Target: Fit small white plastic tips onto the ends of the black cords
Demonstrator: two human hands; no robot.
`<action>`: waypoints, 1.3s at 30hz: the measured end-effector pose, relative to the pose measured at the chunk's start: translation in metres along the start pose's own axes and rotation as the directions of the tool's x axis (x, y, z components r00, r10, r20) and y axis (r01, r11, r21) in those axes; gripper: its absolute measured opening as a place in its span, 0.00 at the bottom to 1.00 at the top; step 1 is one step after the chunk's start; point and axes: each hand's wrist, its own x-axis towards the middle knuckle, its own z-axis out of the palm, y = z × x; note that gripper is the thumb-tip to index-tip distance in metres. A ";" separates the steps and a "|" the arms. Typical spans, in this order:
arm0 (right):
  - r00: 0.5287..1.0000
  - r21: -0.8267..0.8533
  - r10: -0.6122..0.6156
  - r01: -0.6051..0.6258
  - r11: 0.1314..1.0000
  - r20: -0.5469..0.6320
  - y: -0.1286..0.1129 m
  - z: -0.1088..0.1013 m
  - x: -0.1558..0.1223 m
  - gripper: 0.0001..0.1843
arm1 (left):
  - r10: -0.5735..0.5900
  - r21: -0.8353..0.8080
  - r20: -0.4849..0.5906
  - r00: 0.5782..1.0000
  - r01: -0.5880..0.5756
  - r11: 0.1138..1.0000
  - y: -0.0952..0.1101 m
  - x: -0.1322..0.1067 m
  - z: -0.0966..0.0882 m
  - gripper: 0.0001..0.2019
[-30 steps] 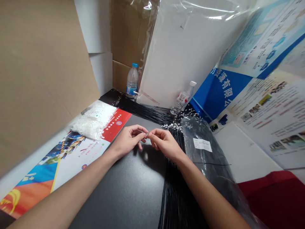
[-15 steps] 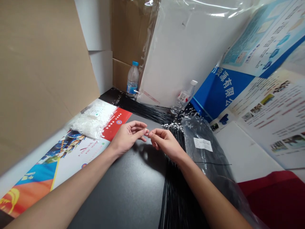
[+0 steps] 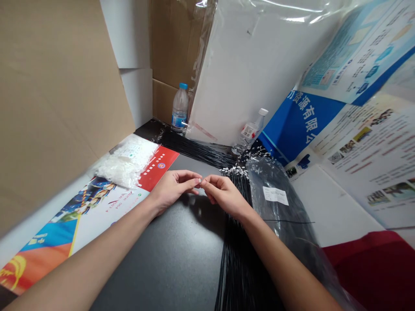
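Observation:
Over the dark table, my left hand (image 3: 173, 190) pinches a small white plastic piece (image 3: 200, 181) between thumb and index finger. Fingertip to fingertip with it, my right hand (image 3: 222, 193) is also closed in a pinch; what it grips is too small to make out. Just right of my hands lies a thick bundle of black wires (image 3: 233, 268) with white tips (image 3: 235, 172) at the far end. On the left, a clear bag of small white pieces (image 3: 126, 162) rests on a printed sheet.
More black wires (image 3: 197, 149) lie across the back, near a blue-capped bottle (image 3: 180, 108) and a white-capped bottle (image 3: 251, 131). A clear plastic bag (image 3: 282, 216) with a label sits at the right. Cardboard (image 3: 65, 86) and posters (image 3: 359, 151) wall the table in.
The fingers of my left hand have drawn closer together, and the white piece shows more clearly between the fingertips. My right hand has barely moved.

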 end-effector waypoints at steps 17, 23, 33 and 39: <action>1.000 0.042 0.012 -0.011 0.999 -0.015 0.004 0.000 0.002 0.22 | -0.027 -0.078 0.056 0.998 0.031 0.996 -0.002 0.001 -0.002 0.07; 0.988 -0.145 -0.132 0.119 0.982 -0.080 0.002 0.003 0.000 0.09 | -0.008 -0.109 0.041 0.999 0.013 0.994 -0.004 0.002 -0.001 0.06; 0.959 -0.293 -0.235 0.181 0.939 -0.160 0.008 0.007 -0.001 0.07 | -0.007 -0.106 0.037 0.999 0.010 0.994 -0.004 0.002 -0.001 0.04; 0.915 -0.445 -0.368 0.263 0.856 -0.166 0.009 0.006 -0.004 0.06 | -0.022 -0.107 0.046 0.999 0.027 0.994 -0.002 0.000 -0.001 0.04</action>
